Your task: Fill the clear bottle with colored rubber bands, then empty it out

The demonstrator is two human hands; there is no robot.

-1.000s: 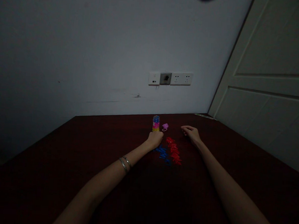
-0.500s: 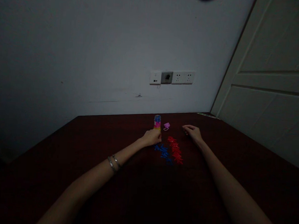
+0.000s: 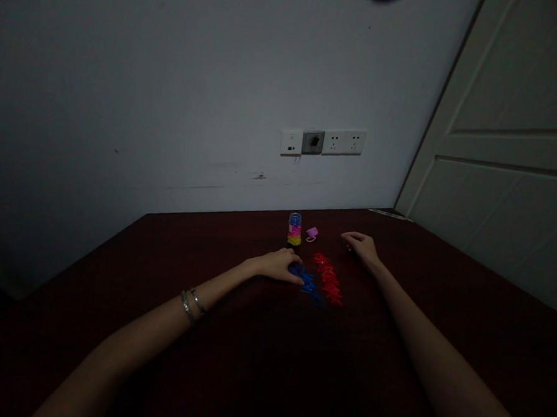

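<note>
My left hand point(image 3: 280, 264) is at the upper left end of a pile of small blue pieces point(image 3: 309, 285), thumb and fingers apart around its edge. A row of similar small red pieces point(image 3: 329, 279) lies just to the right. Behind my left hand stands a clear jar point(image 3: 295, 230), uncapped, with yellow, pink and blue layers inside. Beside it rests a pink cap with a loop point(image 3: 312, 232). My right hand point(image 3: 359, 245) lies on the table right of the red pieces, fingers curled together; whether anything is between them is hidden.
The dark red-brown table point(image 3: 205, 366) meets a pale wall point(image 3: 195, 92) at the back. Sockets and a switch panel point(image 3: 323, 143) sit on the wall. A white panelled door point(image 3: 505, 152) stands at the right, and a thin strip point(image 3: 390, 214) lies near the back right corner.
My left hand has moved down from in front of the jar to the blue pieces, and its fingers have opened. My right hand stays in place.
</note>
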